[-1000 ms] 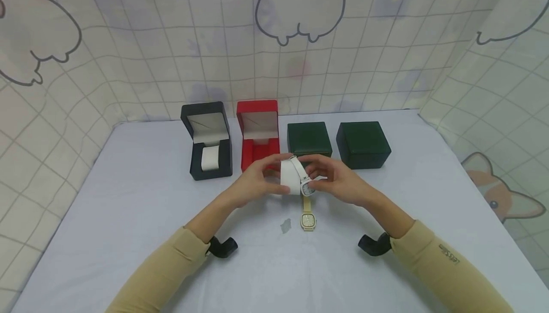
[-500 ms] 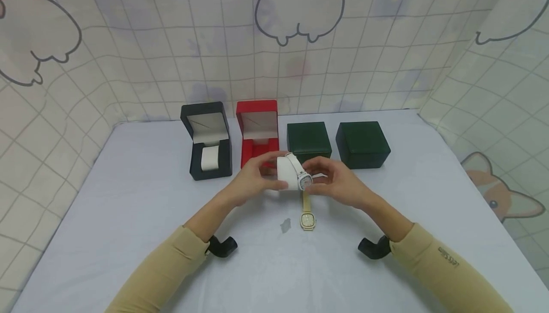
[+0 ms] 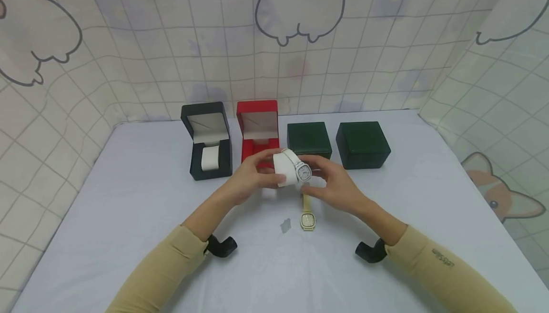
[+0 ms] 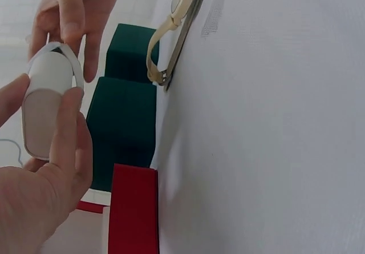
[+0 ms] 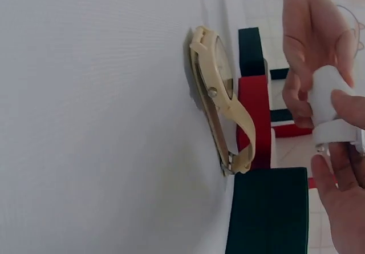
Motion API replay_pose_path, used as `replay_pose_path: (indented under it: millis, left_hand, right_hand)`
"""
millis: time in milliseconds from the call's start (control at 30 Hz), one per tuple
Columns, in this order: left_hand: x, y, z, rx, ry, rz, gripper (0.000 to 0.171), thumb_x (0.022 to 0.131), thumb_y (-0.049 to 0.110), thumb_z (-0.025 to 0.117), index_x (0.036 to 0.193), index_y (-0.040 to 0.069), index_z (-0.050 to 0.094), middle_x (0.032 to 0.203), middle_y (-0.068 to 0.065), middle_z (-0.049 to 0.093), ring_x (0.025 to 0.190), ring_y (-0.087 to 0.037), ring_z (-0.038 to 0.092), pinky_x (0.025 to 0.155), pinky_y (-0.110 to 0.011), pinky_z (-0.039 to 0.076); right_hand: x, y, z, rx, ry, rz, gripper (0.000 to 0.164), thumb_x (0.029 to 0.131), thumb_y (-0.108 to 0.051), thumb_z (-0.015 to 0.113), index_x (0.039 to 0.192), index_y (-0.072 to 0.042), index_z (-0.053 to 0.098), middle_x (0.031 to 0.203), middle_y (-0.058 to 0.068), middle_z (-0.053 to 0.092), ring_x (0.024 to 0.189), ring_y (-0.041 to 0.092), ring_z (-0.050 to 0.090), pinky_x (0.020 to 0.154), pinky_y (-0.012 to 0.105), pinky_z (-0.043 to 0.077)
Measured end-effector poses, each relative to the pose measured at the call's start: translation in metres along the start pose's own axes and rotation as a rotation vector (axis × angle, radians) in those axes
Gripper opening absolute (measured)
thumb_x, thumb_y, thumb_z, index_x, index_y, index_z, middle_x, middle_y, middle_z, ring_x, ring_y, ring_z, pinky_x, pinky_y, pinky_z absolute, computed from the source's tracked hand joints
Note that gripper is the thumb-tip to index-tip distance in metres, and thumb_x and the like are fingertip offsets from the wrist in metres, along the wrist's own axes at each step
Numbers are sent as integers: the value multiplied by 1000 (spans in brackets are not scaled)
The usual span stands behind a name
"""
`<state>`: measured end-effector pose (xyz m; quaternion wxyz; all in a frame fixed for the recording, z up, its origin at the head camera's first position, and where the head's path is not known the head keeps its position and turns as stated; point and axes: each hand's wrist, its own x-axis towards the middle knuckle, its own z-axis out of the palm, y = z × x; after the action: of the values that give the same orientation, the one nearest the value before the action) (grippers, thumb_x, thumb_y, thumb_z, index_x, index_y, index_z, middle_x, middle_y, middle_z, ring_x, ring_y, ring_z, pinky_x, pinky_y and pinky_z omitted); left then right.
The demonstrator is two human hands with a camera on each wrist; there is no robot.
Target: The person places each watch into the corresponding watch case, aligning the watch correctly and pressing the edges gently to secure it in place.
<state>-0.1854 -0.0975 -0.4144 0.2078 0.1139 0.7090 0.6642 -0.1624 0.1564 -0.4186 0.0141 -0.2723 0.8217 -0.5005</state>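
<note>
My left hand (image 3: 244, 179) grips a white watch cushion (image 3: 284, 170) above the table, its thumb on the near side and fingers behind. Around the cushion's right end runs a white wristwatch (image 3: 304, 172), its dial tilted up toward the head camera. The right hand (image 3: 336, 184) is curled about the watch, fingers behind it and thumb just below the dial. In the right wrist view its fingers reach the white strap (image 5: 332, 133). On the table below lies a gold wristwatch (image 3: 307, 220), with its strap pointing away. The left wrist view shows the cushion's end (image 4: 41, 123) between the left fingers.
At the back stand an open black watch box (image 3: 197, 160) with a white cushion, and an open red watch box (image 3: 257, 106) behind the left hand. Two closed dark green boxes (image 3: 309, 136) sit to their right. A grey patch (image 3: 285, 226) marks the white tablecloth.
Both hands have shifted slightly away and left with the cushion and watch. The dial has turned up toward the camera, and the right thumb has come off it to just below.
</note>
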Motion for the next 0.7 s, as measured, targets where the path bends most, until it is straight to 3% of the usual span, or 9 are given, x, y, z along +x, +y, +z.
replay_pose_path:
  millis: [267, 700]
  left_hand:
    - [-2, 5, 6, -48, 22, -38, 66, 89, 12, 79, 149, 21, 51, 140, -10, 51, 121, -33, 56, 89, -42, 59]
    - [1, 3, 13, -112, 86, -74, 64, 90, 13, 81, 146, 18, 51, 137, -13, 51, 119, -32, 59, 94, -50, 55]
  right_hand:
    - [1, -4, 5, -15, 103, -11, 63, 84, -10, 87, 140, -5, 58, 134, 9, 64, 116, 25, 62, 96, 43, 56]
    - [1, -6, 8, -29, 179, -27, 57, 85, -5, 84, 136, -3, 61, 126, 10, 66, 105, 23, 63, 93, 39, 57]
